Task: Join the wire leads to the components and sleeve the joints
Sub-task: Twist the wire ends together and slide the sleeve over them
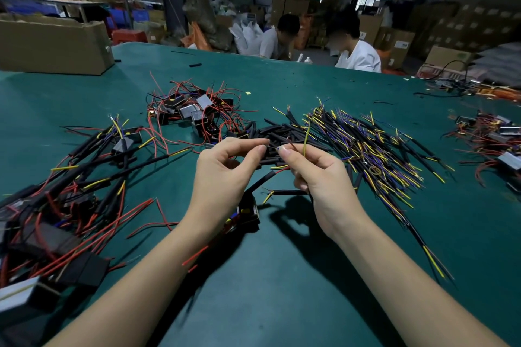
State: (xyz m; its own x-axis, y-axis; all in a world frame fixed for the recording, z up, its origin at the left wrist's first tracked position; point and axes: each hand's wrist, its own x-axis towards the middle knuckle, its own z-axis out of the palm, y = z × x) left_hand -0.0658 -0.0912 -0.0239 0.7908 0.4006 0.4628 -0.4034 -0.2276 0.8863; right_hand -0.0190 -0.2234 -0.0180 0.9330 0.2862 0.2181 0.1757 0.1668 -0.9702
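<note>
While left hand pinches thin lead, right hand pinches yellow wire above green table

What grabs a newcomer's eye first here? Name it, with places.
Dead centre, the left hand and right hand pinch thin wire ends together above the green table. To their right sprawls a pile of yellow, purple and black leads; at far left lies a heap of black components with red wires.
</note>
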